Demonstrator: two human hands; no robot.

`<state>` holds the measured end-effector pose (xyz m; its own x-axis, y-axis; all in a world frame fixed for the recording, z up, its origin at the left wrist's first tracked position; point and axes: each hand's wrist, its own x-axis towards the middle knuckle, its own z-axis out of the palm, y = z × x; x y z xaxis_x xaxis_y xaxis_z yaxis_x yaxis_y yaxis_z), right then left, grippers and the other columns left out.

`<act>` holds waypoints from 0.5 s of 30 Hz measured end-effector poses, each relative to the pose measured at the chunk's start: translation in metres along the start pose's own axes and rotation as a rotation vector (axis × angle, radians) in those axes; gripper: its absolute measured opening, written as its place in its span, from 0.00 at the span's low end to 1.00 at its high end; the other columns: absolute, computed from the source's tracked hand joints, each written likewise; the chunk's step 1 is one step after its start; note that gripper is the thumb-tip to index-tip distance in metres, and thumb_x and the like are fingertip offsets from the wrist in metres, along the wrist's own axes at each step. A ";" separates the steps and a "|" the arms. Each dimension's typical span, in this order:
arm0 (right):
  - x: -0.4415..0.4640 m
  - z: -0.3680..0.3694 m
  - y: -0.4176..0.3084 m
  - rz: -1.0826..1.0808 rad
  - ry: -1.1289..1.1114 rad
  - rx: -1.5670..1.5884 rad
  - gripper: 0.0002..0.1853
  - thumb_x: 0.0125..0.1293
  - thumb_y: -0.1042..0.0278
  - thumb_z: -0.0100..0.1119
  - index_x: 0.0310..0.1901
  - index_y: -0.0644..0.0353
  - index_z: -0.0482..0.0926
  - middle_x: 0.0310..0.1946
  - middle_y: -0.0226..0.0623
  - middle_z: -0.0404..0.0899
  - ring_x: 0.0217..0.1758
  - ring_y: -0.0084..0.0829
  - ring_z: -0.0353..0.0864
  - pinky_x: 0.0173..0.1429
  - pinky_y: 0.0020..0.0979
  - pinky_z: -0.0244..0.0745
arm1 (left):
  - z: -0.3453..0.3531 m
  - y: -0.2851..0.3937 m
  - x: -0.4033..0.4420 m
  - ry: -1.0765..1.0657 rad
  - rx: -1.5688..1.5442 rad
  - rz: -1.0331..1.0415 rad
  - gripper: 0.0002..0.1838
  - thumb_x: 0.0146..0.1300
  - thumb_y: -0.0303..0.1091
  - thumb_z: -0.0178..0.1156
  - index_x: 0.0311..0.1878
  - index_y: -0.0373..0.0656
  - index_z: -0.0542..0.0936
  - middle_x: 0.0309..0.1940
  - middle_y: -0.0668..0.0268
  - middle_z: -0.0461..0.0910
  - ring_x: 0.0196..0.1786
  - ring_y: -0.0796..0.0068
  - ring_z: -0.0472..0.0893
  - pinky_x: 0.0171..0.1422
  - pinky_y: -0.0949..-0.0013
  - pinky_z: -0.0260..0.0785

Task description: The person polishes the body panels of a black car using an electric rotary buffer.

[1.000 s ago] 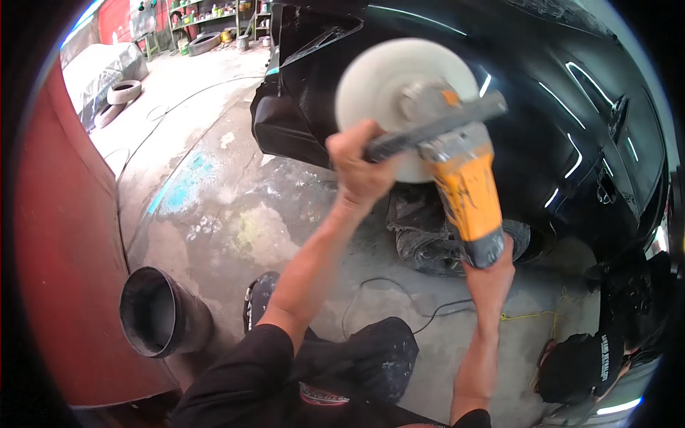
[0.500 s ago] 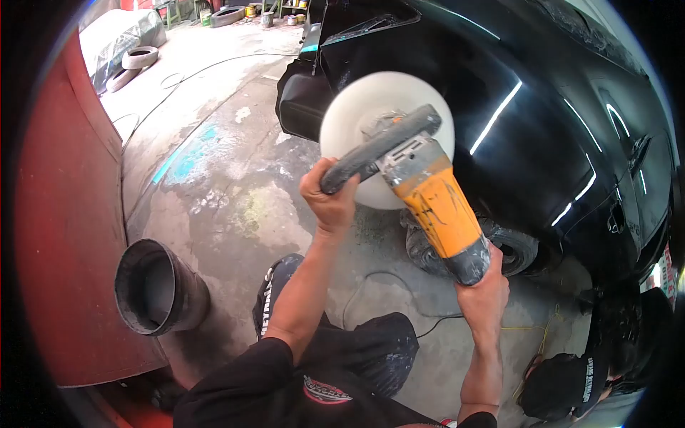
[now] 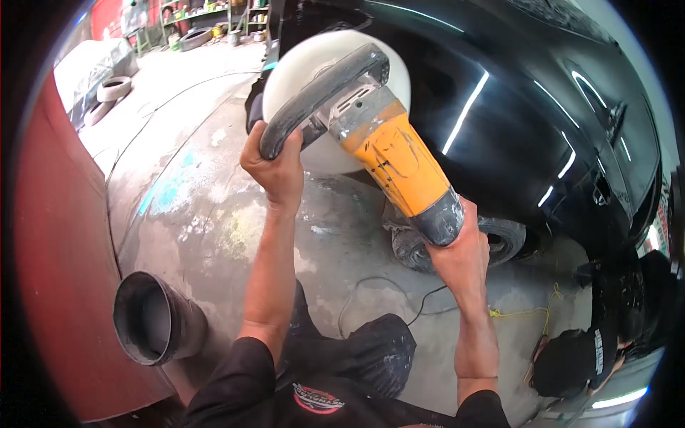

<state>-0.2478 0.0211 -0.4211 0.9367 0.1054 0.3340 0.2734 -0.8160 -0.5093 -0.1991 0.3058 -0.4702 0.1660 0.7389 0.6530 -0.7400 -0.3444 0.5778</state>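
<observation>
A yellow and black polisher (image 3: 401, 162) with a white round pad (image 3: 289, 80) is held up in front of me. My left hand (image 3: 277, 165) is closed round the lower left end of its black side handle (image 3: 321, 89). The rear black grip of the polisher is in my right hand (image 3: 460, 253), fingers wrapped round it. Behind the pad stands a glossy black car body (image 3: 499, 107) with long light reflections on it. The tool partly covers the pad, and whether the pad touches the panel I cannot tell.
A black bucket (image 3: 187, 324) stands at the left beside a red panel (image 3: 64, 285). A cord (image 3: 367, 279) lies on the floor near a wheel (image 3: 503, 239). Another person in a black cap (image 3: 567, 364) is low at the right. Tyres (image 3: 114, 88) and shelves are at the back left.
Both hands have carried the polisher up and to the left in view. The pad now sits nearer the car's left end. The whole scene has also shifted slightly as the camera moved.
</observation>
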 end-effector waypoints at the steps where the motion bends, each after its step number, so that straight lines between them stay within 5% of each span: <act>1: -0.001 -0.004 0.004 0.020 0.022 0.013 0.37 0.51 0.69 0.76 0.64 0.55 0.70 0.45 0.52 0.87 0.52 0.53 0.85 0.55 0.45 0.79 | 0.011 0.005 0.000 -0.011 -0.043 0.036 0.04 0.62 0.23 0.63 0.31 0.34 0.79 0.21 0.69 0.78 0.22 0.85 0.73 0.26 0.78 0.61; 8: -0.015 -0.027 0.043 0.113 0.201 0.163 0.38 0.48 0.73 0.79 0.61 0.58 0.71 0.45 0.51 0.87 0.54 0.52 0.85 0.56 0.41 0.78 | 0.087 0.053 0.005 -0.195 -0.078 0.091 0.11 0.53 0.19 0.66 0.24 0.37 0.72 0.18 0.77 0.67 0.26 0.89 0.66 0.28 0.78 0.58; 11: -0.025 -0.031 0.065 0.160 0.263 0.203 0.38 0.46 0.73 0.81 0.60 0.63 0.71 0.48 0.52 0.85 0.55 0.44 0.86 0.58 0.37 0.77 | 0.122 0.078 -0.006 -0.339 -0.046 0.235 0.08 0.52 0.22 0.68 0.26 0.36 0.77 0.18 0.71 0.74 0.23 0.86 0.72 0.26 0.76 0.62; 14: -0.036 -0.024 0.107 0.149 0.428 0.284 0.36 0.47 0.71 0.80 0.58 0.60 0.71 0.44 0.56 0.85 0.53 0.55 0.85 0.54 0.43 0.78 | 0.161 0.095 -0.034 -0.485 0.001 0.292 0.09 0.46 0.23 0.71 0.29 0.35 0.79 0.17 0.66 0.77 0.24 0.83 0.77 0.27 0.74 0.66; 15: -0.040 -0.023 0.123 0.167 0.445 0.352 0.35 0.45 0.73 0.81 0.55 0.63 0.71 0.43 0.51 0.85 0.49 0.45 0.87 0.54 0.40 0.78 | 0.176 0.099 -0.044 -0.545 -0.022 0.312 0.09 0.44 0.23 0.71 0.29 0.36 0.79 0.18 0.64 0.77 0.24 0.83 0.78 0.28 0.73 0.67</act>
<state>-0.2564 -0.0968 -0.4784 0.8120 -0.3191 0.4887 0.2577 -0.5553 -0.7907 -0.1654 0.1371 -0.3553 0.2444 0.2027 0.9483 -0.8193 -0.4800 0.3137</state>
